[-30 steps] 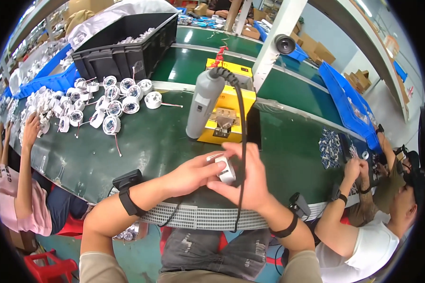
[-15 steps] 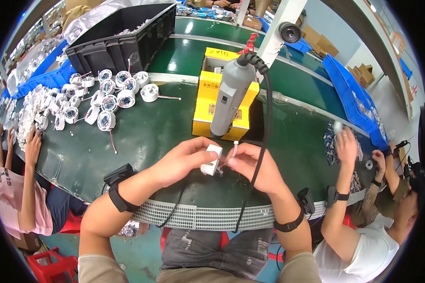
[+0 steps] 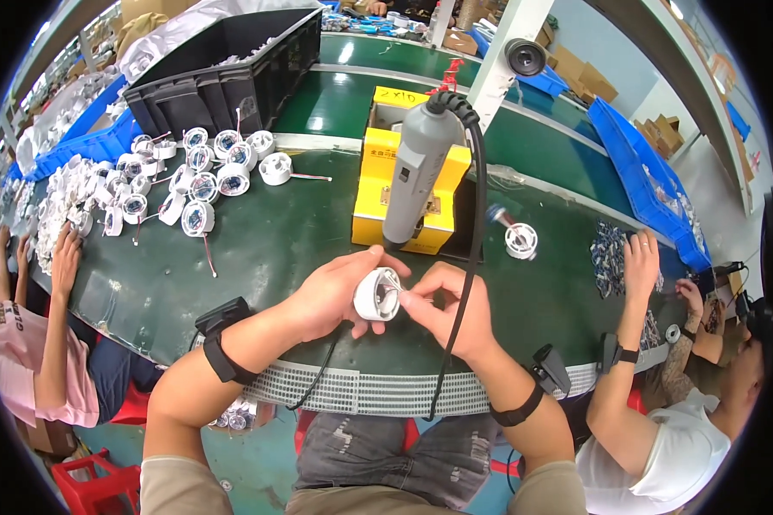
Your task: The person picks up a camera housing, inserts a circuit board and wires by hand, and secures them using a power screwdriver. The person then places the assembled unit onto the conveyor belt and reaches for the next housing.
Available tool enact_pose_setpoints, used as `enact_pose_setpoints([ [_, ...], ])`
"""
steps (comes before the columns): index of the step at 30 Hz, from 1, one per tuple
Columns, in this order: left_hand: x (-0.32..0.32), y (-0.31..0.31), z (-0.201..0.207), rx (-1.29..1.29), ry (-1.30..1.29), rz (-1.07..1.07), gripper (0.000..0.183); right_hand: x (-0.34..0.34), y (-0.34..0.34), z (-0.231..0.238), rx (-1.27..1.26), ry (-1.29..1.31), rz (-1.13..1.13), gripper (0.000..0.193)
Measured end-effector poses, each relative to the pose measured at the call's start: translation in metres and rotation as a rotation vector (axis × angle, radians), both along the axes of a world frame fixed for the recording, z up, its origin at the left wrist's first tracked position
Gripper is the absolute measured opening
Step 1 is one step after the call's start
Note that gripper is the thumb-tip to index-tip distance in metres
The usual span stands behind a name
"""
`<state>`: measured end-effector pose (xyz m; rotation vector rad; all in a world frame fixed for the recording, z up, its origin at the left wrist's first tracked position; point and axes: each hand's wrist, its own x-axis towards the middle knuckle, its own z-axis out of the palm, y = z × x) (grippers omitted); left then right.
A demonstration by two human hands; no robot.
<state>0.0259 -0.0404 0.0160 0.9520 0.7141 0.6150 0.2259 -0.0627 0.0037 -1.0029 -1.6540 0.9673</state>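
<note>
My left hand (image 3: 331,296) is closed around a white round plastic housing (image 3: 368,297), its open face turned to the right. My right hand (image 3: 452,309) pinches at the housing's opening, where thin wires (image 3: 393,283) show by the fingertips; their ends are hidden. Just beyond my hands, a grey electric screwdriver (image 3: 419,172) hangs nose down before a yellow box-shaped machine (image 3: 369,193). A black cable (image 3: 479,189) runs down from it, in front of my right hand.
Several white round units with wires (image 3: 199,187) lie at the left, before a black crate (image 3: 223,90). Right of the machine rests a white ring-like part (image 3: 520,241), a blurred piece beside it. A blue tray (image 3: 644,184) and co-workers' hands (image 3: 640,262) are farther right.
My left hand has turned the housing so its open face shows. The right fingers have moved in to its rim; the white connector no longer shows. A white ring-like part has appeared right of the machine.
</note>
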Motion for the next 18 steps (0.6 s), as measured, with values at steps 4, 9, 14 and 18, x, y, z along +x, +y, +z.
enact_pose_setpoints([
  [4, 0.003, -0.003, -0.004, -0.033, 0.039, 0.052, 0.055, -0.006, -0.001, 0.000, 0.187, -0.138, -0.016, 0.013],
  [9, 0.005, -0.002, -0.004, -0.094, 0.013, 0.049, 0.059, -0.004, -0.001, -0.002, 0.302, -0.194, -0.035, 0.014],
  [14, 0.004, -0.003, -0.008, -0.023, 0.051, 0.015, 0.059, -0.014, -0.006, 0.002, 0.254, -0.180, -0.082, 0.012],
  [18, 0.005, -0.001, -0.011, -0.002, 0.082, -0.039, 0.060, -0.017, -0.008, 0.006, 0.443, -0.244, -0.101, 0.011],
])
